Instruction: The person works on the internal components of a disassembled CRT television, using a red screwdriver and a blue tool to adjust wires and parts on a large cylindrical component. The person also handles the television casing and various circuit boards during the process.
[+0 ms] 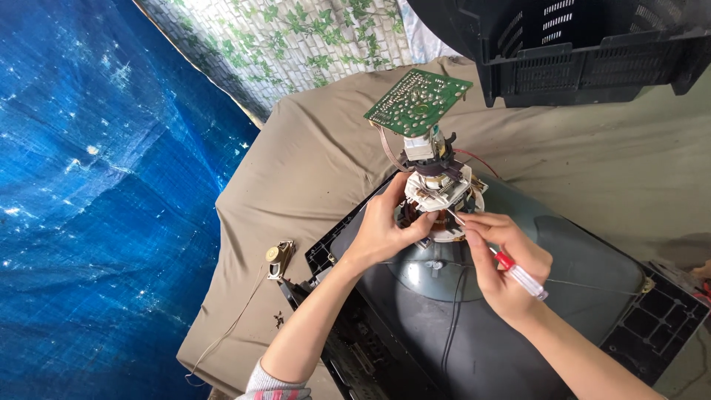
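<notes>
A grey picture tube (533, 296) lies face down in a black frame (652, 326) on a cloth-covered surface. A white and copper coil assembly (443, 196) sits on its neck, topped by a small green circuit board (417, 100). My left hand (385, 230) grips the left side of the coil assembly. My right hand (507, 263) holds a screwdriver with a red and clear handle (518, 274), its metal tip touching the coil assembly's right side.
A black plastic television back cover (585, 44) stands at the far right. A small speaker (280, 258) with a trailing wire lies on the beige cloth (318, 148) left of the frame. A blue tarp (96, 185) covers the left side.
</notes>
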